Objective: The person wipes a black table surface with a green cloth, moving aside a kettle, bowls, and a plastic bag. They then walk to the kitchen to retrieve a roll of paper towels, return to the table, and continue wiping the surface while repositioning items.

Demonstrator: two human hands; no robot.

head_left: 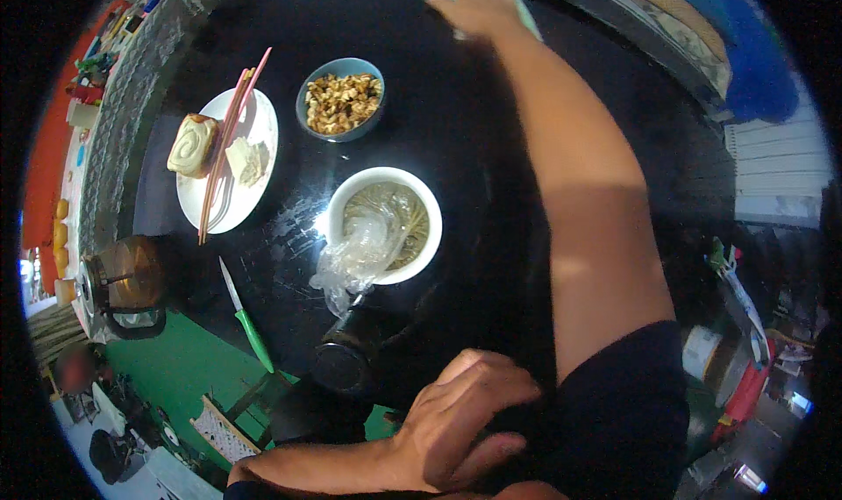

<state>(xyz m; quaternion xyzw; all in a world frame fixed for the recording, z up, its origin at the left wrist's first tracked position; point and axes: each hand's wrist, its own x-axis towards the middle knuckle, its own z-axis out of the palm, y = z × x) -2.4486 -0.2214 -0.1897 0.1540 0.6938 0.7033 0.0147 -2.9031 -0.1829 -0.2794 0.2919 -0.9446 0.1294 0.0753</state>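
Observation:
My right hand reaches to the far edge of the black table and presses flat on a pale green cloth. Near my body, my left hand is loosely curled; its palm is hidden, so whether it holds anything cannot be told. A white bowl in mid-table has a clear plastic bag lying partly in it and over its rim. Beyond it stands a blue-grey bowl of walnut pieces.
To the left lie an oval plate with a swirled bun, a broken bun piece and chopsticks. A green-handled knife, a glass teapot and a dark cylindrical container are near the closer edge.

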